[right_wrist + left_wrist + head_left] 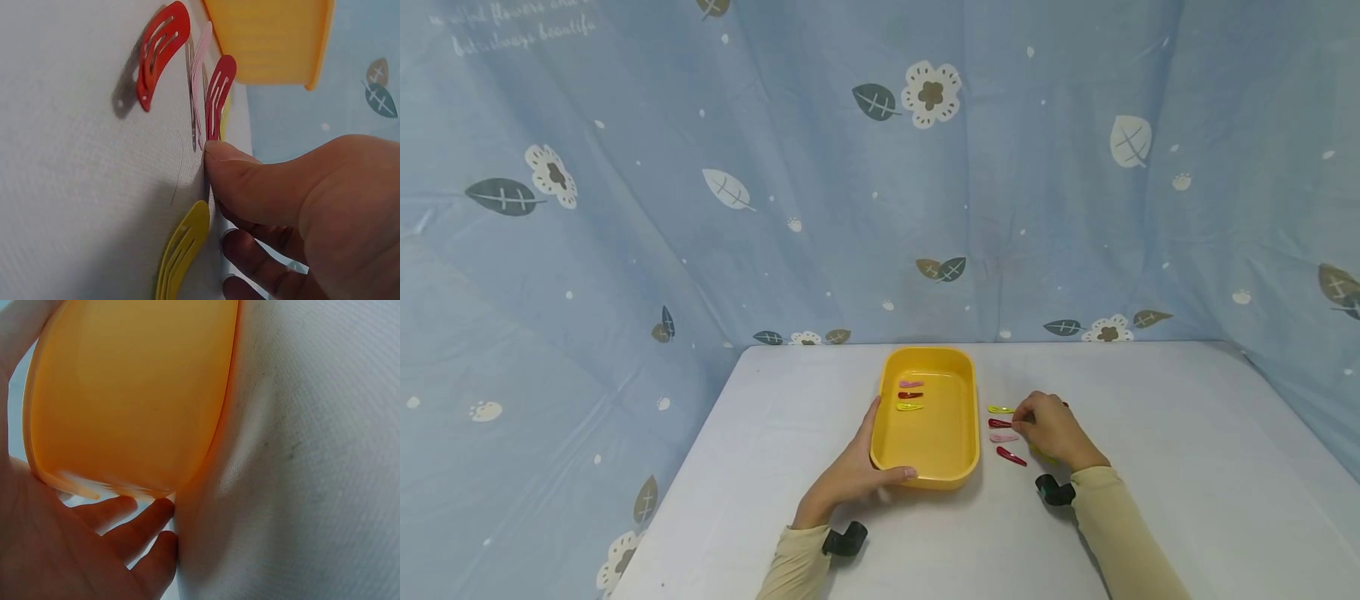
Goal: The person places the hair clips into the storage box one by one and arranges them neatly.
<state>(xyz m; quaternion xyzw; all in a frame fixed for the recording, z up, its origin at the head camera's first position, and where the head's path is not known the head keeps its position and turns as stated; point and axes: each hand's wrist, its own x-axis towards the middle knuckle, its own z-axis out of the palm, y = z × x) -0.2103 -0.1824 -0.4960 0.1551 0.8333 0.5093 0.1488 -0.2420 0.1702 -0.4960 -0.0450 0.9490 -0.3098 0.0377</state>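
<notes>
My left hand (855, 468) holds the near left corner of a yellow plastic tray (951, 482), its thumb lying at the front rim. In the left wrist view, fingers (140, 531) touch the low side of the tray (131, 394). Inside the tray a pink snap hair clip (912, 384), a red one (911, 395) and a yellow one (910, 407) lie in a column. Right of the tray, my right hand (1054, 429) pinches the end of a red hair clip (219, 100) between thumb and fingers; the clip's wide end points toward the tray.
Beside the held clip lie a yellow clip (1000, 409), a pink clip (1003, 437) and a slanted red clip (1011, 456). Another yellow clip (184, 250) is partly under my right hand. The white table (805, 400) meets a blue patterned cloth (820, 208) behind.
</notes>
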